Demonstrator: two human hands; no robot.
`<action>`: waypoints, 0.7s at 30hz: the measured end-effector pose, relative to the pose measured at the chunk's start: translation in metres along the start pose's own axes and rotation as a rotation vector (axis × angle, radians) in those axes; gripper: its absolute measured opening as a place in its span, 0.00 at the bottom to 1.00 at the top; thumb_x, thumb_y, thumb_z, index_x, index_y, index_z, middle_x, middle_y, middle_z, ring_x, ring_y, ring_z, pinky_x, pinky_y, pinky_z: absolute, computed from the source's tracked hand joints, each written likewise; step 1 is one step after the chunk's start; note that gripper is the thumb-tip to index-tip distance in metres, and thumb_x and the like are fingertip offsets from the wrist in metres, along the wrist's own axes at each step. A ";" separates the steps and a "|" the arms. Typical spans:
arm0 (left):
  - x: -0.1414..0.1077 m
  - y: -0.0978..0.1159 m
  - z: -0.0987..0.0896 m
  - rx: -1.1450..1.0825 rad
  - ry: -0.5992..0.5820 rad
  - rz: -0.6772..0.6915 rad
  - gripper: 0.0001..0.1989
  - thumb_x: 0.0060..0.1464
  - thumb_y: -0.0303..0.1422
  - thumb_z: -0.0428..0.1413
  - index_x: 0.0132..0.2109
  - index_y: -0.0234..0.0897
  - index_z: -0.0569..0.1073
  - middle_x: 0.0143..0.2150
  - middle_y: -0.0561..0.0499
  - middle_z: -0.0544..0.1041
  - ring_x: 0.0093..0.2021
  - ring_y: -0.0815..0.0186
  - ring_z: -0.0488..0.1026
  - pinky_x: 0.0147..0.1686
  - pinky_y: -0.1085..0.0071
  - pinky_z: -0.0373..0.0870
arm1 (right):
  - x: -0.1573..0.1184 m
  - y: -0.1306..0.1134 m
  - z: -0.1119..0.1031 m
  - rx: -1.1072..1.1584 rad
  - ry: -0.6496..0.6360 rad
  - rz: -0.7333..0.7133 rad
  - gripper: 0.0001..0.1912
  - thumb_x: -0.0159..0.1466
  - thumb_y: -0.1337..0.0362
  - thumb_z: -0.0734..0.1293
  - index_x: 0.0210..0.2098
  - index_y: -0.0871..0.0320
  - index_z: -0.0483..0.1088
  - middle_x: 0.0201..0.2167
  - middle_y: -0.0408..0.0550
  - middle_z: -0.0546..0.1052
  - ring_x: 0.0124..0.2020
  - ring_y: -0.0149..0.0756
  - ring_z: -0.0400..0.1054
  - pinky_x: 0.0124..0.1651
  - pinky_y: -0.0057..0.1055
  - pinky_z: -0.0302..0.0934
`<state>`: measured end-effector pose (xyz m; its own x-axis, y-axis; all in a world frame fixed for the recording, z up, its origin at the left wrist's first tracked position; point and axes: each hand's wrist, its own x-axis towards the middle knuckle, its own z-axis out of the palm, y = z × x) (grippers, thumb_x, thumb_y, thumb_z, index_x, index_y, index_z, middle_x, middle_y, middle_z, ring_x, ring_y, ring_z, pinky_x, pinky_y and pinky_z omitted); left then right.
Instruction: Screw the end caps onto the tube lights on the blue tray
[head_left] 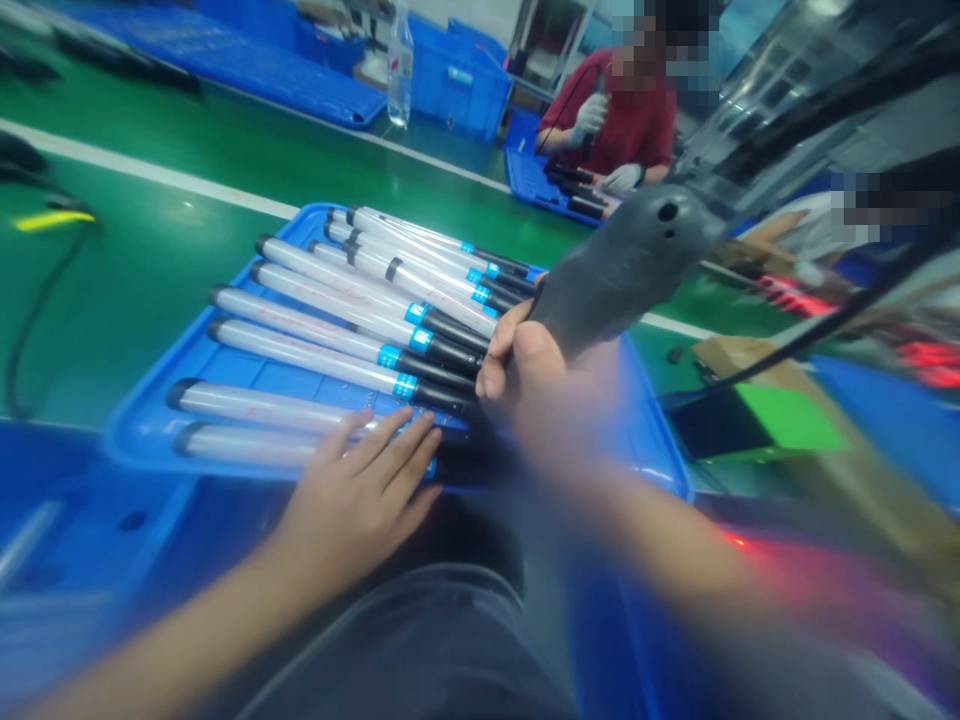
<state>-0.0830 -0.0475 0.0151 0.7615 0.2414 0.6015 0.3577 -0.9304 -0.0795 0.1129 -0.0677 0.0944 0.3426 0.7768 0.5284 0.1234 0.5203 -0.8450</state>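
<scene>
The left hand (352,490) is resting open on white black-capped tubes (300,325) by the near edge of a blue tray (150,400), while the right hand (521,370) is gripping a grey moulded handle (622,265).

Bright glare, right hand (521,375) motion-blurred

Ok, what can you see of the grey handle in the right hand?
The grey handle is a dark, matte moulded piece, plastic or rubber by its look, widening toward its far end, with a small round hole near the top. The right hand grips its lower end and is motion-blurred. It tilts up and away, above the ends of the white tubes in the blue tray. Whether it touches them cannot be told.
</scene>
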 end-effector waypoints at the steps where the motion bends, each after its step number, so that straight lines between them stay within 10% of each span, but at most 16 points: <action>1: 0.000 0.000 0.000 -0.001 0.002 0.001 0.16 0.72 0.34 0.55 0.57 0.27 0.78 0.61 0.41 0.81 0.58 0.49 0.80 0.59 0.47 0.69 | 0.000 -0.002 0.000 -0.019 -0.013 0.003 0.12 0.69 0.54 0.70 0.35 0.52 0.66 0.20 0.35 0.69 0.20 0.27 0.65 0.26 0.28 0.68; 11: 0.002 -0.001 -0.002 -0.002 -0.054 -0.011 0.18 0.74 0.36 0.51 0.57 0.28 0.78 0.61 0.41 0.81 0.59 0.48 0.78 0.59 0.47 0.68 | 0.006 -0.002 -0.005 0.102 0.018 -0.029 0.10 0.70 0.57 0.69 0.35 0.54 0.71 0.23 0.37 0.73 0.21 0.26 0.67 0.32 0.31 0.71; 21: 0.046 -0.014 0.008 -0.208 -0.111 -0.144 0.11 0.71 0.35 0.55 0.48 0.38 0.82 0.41 0.47 0.82 0.41 0.55 0.75 0.39 0.58 0.67 | 0.006 -0.005 -0.007 0.145 0.025 -0.050 0.11 0.69 0.58 0.69 0.31 0.54 0.71 0.24 0.38 0.73 0.23 0.27 0.68 0.38 0.33 0.74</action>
<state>-0.0489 -0.0210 0.0370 0.7696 0.3933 0.5030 0.3565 -0.9182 0.1725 0.1211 -0.0676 0.1011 0.3628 0.7402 0.5661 0.0061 0.6056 -0.7958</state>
